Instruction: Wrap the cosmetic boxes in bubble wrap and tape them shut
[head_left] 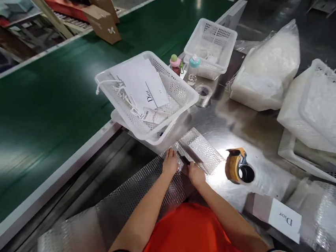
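My left hand [169, 163] lies with its fingers stretched out on a long strip of bubble wrap [126, 191], which trails off to the lower left. My right hand [196, 174] is closed around a black knife [184, 160]. The knife points up and left toward the wrap beside my left fingers; its blade is hard to make out. Just beyond both hands, a white box [198, 149] lies under bubble wrap on the metal table [268, 175].
A white basket [179, 87] holds a Dior bag. Right of my hands are a yellow tape dispenser [235, 167] and a Dior box [285, 219]. Bottles, a tape roll [203, 95] and another basket [225, 41] stand farther back. A green conveyor [49, 94] runs along the left.
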### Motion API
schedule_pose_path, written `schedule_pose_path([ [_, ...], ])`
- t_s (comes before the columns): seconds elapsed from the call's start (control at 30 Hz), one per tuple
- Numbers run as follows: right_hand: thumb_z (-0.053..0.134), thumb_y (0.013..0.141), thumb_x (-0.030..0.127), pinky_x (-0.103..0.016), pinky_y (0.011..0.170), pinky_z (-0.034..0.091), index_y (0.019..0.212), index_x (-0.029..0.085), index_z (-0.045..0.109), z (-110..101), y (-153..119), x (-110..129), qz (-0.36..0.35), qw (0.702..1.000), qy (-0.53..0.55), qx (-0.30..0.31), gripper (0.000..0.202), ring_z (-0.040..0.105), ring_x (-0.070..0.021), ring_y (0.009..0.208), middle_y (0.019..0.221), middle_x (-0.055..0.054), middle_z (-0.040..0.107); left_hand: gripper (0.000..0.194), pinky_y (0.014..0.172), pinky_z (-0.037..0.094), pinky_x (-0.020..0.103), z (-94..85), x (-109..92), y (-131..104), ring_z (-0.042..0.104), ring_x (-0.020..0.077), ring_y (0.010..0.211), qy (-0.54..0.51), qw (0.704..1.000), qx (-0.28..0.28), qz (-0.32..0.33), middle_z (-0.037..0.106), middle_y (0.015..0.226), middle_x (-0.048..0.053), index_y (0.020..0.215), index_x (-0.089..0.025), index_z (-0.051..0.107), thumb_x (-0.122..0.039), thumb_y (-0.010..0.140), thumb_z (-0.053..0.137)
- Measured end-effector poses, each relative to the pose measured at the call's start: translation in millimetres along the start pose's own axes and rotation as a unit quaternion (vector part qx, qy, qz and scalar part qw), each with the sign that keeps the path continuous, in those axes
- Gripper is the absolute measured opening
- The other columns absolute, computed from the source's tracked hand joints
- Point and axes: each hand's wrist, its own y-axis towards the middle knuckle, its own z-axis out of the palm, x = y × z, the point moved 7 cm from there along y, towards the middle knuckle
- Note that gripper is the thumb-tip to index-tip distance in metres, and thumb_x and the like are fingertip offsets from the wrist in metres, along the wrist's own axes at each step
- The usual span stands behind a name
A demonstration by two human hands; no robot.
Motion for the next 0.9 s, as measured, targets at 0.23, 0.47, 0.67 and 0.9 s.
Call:
schedule_pose_path([
  [0.23, 0.035, 0.101, 0.024, -0.032, 0.066, 0.054, 0.112, 0.019, 0.064, 36.1, -187.9, -166.5, 0.132, 0.991, -0.019, 0.029, 0.032, 0.075, -0.0264, 0.087, 0.109, -0.015, 0.074, 0.073, 0.126, 0.029, 0.044, 10.3, 6.7, 2.4, 0.028, 0.0350, 0.155, 0.021, 1.000, -0.012, 0.015, 0.034, 0.164, 0.026, 0.148, -0.005, 0.045, -0.019, 0.082, 0.072],
  [0.47, 0.031, 0.097, 0.024, -0.044, 0.081, 0.050, 0.147, 0.000, 0.041, -83.1, -161.7, -227.3, 0.263, 0.922, 0.036, -0.280, 0.057, 0.066, -0.0369, 0.105, 0.121, -0.029, 0.062, 0.077, 0.123, 0.034, 0.046, 9.3, 3.1, 0.8, 0.036, 0.0365, 0.151, 0.047, 0.997, -0.055, 0.026, 0.043, 0.157, 0.026, 0.148, -0.008, 0.045, -0.017, 0.078, 0.074],
  [0.67, 0.047, 0.089, 0.014, -0.047, 0.079, 0.045, 0.127, -0.004, 0.060, -144.2, -62.3, -290.5, 0.380, 0.878, 0.102, -0.272, 0.044, 0.063, -0.0370, 0.104, 0.117, -0.036, 0.059, 0.066, 0.119, 0.034, 0.058, 4.8, -1.9, -22.5, 0.036, 0.0412, 0.149, 0.096, 0.992, -0.075, 0.041, 0.038, 0.162, 0.021, 0.146, -0.023, 0.054, -0.021, 0.083, 0.071],
  [0.9, 0.049, 0.096, 0.025, -0.049, 0.109, 0.039, 0.129, 0.015, 0.065, -156.4, -6.8, -183.4, 0.050, 0.957, 0.045, -0.284, 0.037, 0.043, -0.0348, 0.140, 0.147, -0.021, 0.050, 0.069, 0.121, 0.023, 0.067, 12.1, 3.0, -26.3, 0.021, 0.0432, 0.155, 0.084, 0.996, -0.029, -0.005, 0.026, 0.169, 0.017, 0.154, -0.029, 0.046, -0.024, 0.088, 0.066],
])
